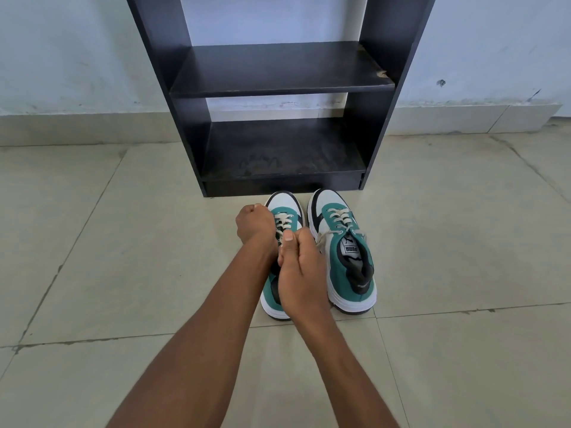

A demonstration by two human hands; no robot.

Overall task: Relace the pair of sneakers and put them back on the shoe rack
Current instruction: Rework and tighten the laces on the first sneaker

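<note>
Both teal, white and black Puma sneakers sit side by side on the tiled floor (123, 242) at frame center, toes touching the base of the black shoe rack (278, 88); the right sneaker (343, 257) looks laced, its lace ends loose. Over the left sneaker (285, 211), the left hand (255, 223) is curled into a fist beside the off-white lace (282, 222), though can't tell if it's actually gripping it. The right hand (301, 273) is closed too, thumb up, covering the tongue, grip hidden.
</note>
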